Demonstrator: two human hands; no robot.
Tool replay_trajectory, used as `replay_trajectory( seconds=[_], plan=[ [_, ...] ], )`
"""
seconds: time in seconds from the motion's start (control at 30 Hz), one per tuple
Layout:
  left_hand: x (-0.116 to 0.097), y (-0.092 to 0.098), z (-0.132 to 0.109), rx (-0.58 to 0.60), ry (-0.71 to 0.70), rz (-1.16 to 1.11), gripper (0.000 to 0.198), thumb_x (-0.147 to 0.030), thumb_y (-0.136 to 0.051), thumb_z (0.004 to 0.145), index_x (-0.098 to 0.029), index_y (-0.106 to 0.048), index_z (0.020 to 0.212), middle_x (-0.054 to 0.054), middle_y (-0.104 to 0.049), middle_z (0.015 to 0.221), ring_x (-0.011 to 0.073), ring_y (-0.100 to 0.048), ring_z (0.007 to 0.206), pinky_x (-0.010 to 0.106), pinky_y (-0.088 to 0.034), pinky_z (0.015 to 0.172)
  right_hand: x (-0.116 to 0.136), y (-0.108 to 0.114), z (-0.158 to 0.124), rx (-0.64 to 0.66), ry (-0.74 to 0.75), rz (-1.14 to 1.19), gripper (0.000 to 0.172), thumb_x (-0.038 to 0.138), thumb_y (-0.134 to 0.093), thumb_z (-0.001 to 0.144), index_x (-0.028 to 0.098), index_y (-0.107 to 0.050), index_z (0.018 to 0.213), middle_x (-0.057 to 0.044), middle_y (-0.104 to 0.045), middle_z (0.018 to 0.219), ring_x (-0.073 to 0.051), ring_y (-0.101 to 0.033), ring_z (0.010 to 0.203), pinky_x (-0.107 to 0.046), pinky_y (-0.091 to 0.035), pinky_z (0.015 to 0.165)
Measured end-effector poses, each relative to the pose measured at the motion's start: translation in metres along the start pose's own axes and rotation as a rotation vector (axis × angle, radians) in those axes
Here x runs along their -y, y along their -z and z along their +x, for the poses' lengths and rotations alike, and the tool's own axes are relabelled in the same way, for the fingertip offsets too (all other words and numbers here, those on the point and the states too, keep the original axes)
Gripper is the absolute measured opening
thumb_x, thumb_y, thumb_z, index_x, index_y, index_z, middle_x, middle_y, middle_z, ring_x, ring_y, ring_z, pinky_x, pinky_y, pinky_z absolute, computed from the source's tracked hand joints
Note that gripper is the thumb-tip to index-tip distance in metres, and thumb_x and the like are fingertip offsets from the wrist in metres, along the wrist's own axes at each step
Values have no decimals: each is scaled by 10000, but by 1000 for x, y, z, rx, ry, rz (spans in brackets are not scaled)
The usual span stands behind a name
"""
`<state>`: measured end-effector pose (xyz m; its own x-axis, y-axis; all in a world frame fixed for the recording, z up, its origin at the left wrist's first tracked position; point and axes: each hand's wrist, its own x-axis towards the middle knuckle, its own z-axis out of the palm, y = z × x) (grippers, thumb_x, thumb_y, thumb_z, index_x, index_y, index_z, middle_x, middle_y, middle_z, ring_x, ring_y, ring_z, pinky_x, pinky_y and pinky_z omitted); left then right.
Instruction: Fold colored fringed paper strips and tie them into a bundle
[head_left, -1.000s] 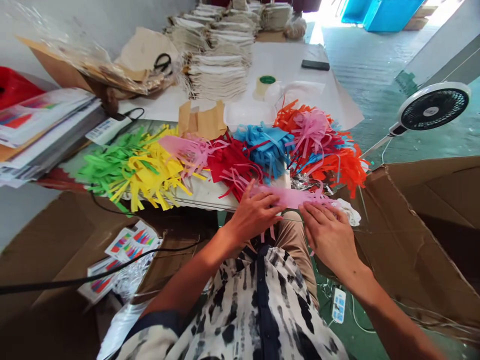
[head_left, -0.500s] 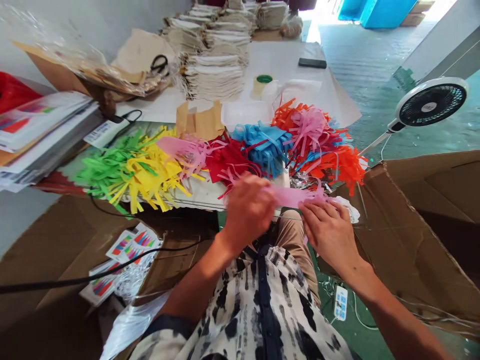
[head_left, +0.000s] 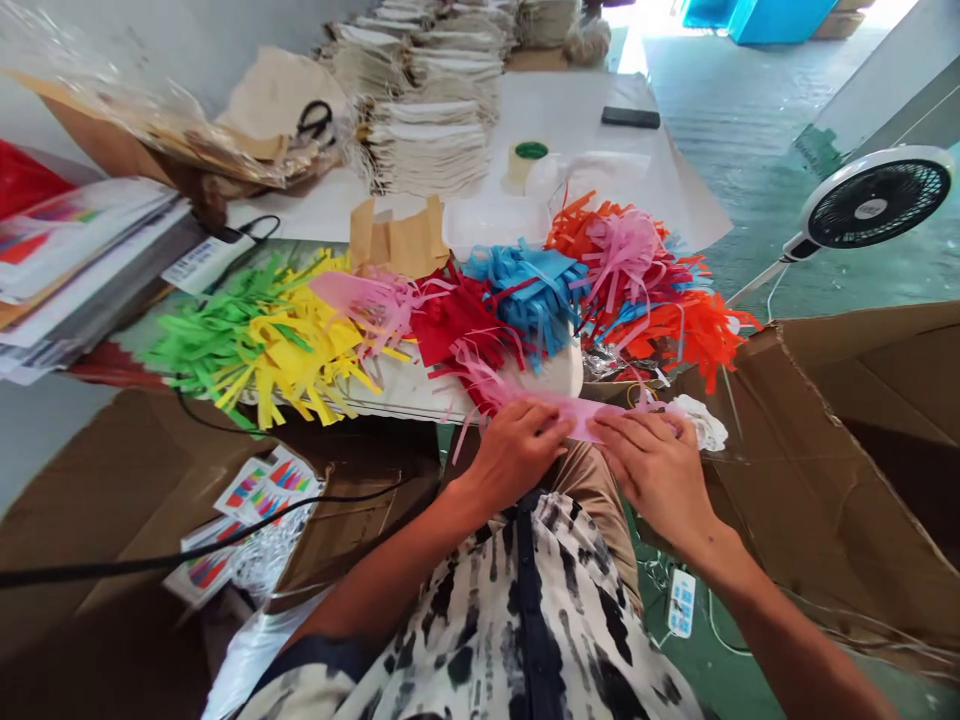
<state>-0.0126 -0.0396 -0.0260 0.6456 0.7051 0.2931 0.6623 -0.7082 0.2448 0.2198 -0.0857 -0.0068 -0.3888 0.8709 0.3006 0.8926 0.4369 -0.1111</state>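
Both hands, left [head_left: 517, 450] and right [head_left: 652, 465], pinch a pink fringe strip [head_left: 581, 412] beside red fringes [head_left: 457, 330].

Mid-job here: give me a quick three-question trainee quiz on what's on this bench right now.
1. True or false: both the left hand and the right hand are on the pink fringed strip.
2. Which fringe pile lies farthest left on the table? A) blue B) green C) orange
3. Fill in: the white fan stands to the person's ____.

Key: 1 true. 2 B, the green fringe pile; the yellow fringe pile lies next to it. 3 right.
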Motion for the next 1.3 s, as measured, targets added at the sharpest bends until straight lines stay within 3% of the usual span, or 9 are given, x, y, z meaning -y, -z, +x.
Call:
replay_trajectory(
  seconds=[0.13, 0.33, 0.63, 0.93, 1.03, 1.1, 1.17, 1.3],
  plan=[
    [11, 18, 9, 36, 81, -103, 219, -322, -704, 990, -235, -734, 1188, 67, -748, 1245, 235, -654, 1174, 418, -496, 1021, -8, 3, 6, -11, -63, 134, 265, 260, -525, 1081, 263, -776, 1165, -30, -801, 1223, -214, -679, 1107, -417, -338, 1029],
    [20, 35, 28, 89, 182, -79, 196, -421, -657, 1025, -239, -730, 1005, 35, -771, 1098, 246, -621, 1102, 449, -384, 950, -3, 2, 17, 34, -260, -8, 298, 351, -506, 1087, 210, -723, 939, -51, -785, 958, -247, -652, 957, -395, -297, 859],
    [21, 26, 39, 77, 298, 34, 228, -410, -611, 1040, -221, -714, 963, 65, -700, 1052, 274, -572, 1097, 461, -356, 915, 3, -1, 28, 85, -351, -140, 260, 362, -508, 1054, 210, -670, 920, -66, -783, 913, -272, -606, 967, -427, -239, 874],
    [21, 21, 38, 67, 273, 78, 210, -386, -599, 1036, -207, -679, 961, 75, -696, 1061, 281, -581, 1074, 487, -379, 916, 2, -4, 35, 90, -353, -165, 262, 361, -513, 1030, 201, -636, 863, -75, -770, 857, -273, -602, 913, -433, -241, 849],
    [21, 18, 37, 19, 271, 78, 204, -392, -638, 1015, -197, -692, 1047, 86, -708, 1100, 282, -596, 1075, 504, -406, 965, 3, -4, 35, 71, -353, -186, 254, 376, -529, 1025, 202, -633, 872, -80, -762, 869, -285, -602, 925, -445, -259, 864],
    [21, 17, 36, -62, 216, 68, 242, -357, -665, 1007, -204, -694, 1192, 90, -716, 1204, 276, -599, 1148, 522, -393, 1066, 4, -3, 35, 29, -346, -206, 232, 386, -557, 1018, 200, -658, 923, -91, -765, 924, -307, -607, 988, -468, -279, 910],
    [21, 15, 35, -149, 71, 64, 252, -284, -633, 1032, -257, -692, 1276, 50, -731, 1260, 250, -595, 1216, 545, -307, 1200, 5, -2, 34, -45, -314, -204, 193, 367, -592, 1013, 205, -698, 1015, -93, -775, 1039, -323, -608, 1101, -506, -283, 1006],
    [22, 9, 33, -142, -176, 83, 221, -223, -562, 1069, -274, -753, 1168, -30, -794, 1101, 203, -636, 1170, 560, -129, 1332, 5, -8, 25, -138, -95, -122, 212, 208, -624, 997, 248, -736, 1172, -21, -796, 1185, -277, -617, 1213, -511, -259, 1126]
  ],
)
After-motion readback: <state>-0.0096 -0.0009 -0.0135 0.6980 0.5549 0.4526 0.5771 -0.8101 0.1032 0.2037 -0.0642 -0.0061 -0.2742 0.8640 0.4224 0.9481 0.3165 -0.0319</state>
